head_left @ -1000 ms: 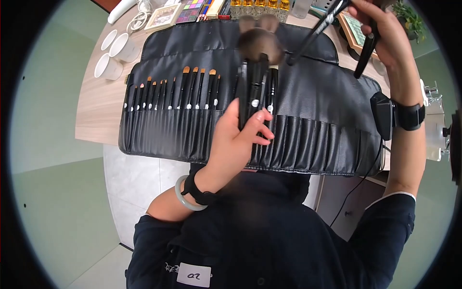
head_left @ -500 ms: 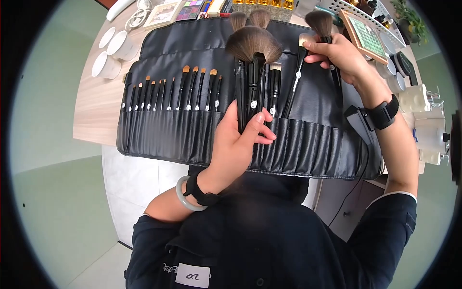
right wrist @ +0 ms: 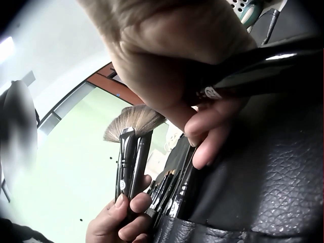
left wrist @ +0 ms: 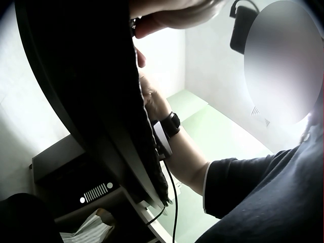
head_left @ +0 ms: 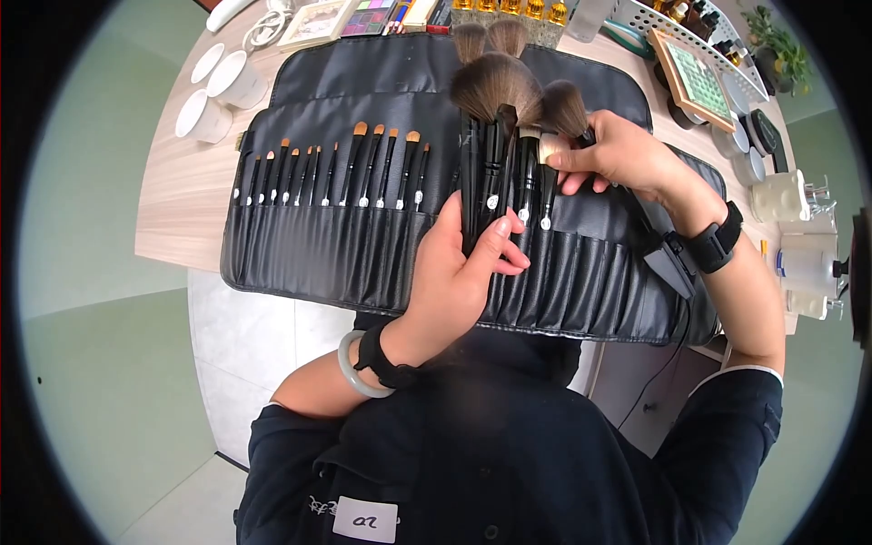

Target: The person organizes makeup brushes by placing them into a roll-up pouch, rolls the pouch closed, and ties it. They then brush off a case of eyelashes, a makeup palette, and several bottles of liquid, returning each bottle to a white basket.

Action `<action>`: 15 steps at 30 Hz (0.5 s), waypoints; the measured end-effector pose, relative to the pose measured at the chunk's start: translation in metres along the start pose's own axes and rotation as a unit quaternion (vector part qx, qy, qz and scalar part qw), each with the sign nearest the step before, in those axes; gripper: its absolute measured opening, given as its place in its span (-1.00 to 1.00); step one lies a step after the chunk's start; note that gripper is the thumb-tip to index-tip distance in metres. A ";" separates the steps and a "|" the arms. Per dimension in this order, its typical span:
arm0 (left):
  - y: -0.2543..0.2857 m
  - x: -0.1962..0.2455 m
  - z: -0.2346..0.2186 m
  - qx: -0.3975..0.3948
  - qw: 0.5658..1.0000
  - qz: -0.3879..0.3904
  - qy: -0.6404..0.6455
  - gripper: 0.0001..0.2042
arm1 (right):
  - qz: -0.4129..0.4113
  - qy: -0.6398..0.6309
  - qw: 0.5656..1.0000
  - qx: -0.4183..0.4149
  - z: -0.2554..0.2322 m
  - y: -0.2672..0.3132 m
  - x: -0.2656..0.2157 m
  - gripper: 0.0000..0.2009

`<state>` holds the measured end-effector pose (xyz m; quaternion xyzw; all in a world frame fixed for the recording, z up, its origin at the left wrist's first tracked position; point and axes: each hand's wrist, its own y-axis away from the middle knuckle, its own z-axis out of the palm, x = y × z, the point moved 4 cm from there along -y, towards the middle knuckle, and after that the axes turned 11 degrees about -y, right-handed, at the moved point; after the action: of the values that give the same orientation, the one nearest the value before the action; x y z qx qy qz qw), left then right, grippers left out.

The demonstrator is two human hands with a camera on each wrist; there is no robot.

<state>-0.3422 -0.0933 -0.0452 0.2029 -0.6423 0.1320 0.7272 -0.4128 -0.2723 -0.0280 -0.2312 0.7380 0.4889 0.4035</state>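
A black brush roll [head_left: 318, 254] lies across the table, with a row of small orange-tipped brushes [head_left: 360, 163] upright in its left pockets. My left hand [head_left: 454, 277] grips the handles of several large brushes, among them a wide fan brush [head_left: 495, 84], above the middle pockets. My right hand [head_left: 627, 159] pinches the pale head of a brush [head_left: 547, 195] that stands in a pocket beside them. That same hand also holds a fluffy dark brush [head_left: 565, 107]. In the right wrist view the fan brush [right wrist: 132, 121] rises from the left hand [right wrist: 119, 220].
White cups [head_left: 238, 82] stand at the table's left. Palettes [head_left: 368, 18] and gold-capped bottles [head_left: 510, 11] line the back. At the right are a green-tiled palette [head_left: 695, 77], a white perforated basket [head_left: 636, 13], pump bottles [head_left: 781, 197] and a plant [head_left: 777, 50]. A cable [head_left: 656, 381] hangs by the right arm.
My right hand came down and left from the back right with the dark brush, and the pale-tipped brush now stands closer to the others. My left hand keeps its grip, shifted slightly right.
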 end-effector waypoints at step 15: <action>0.003 -0.006 0.002 0.010 1.000 0.013 0.003 -0.81 | -0.185 -0.055 0.973 0.123 -0.002 0.044 -0.050 -0.76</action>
<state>-0.3463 -0.0908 -0.0505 0.2018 -0.6412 0.1484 0.7253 -0.4171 -0.2585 0.0369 -0.2853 0.7137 0.3230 0.5522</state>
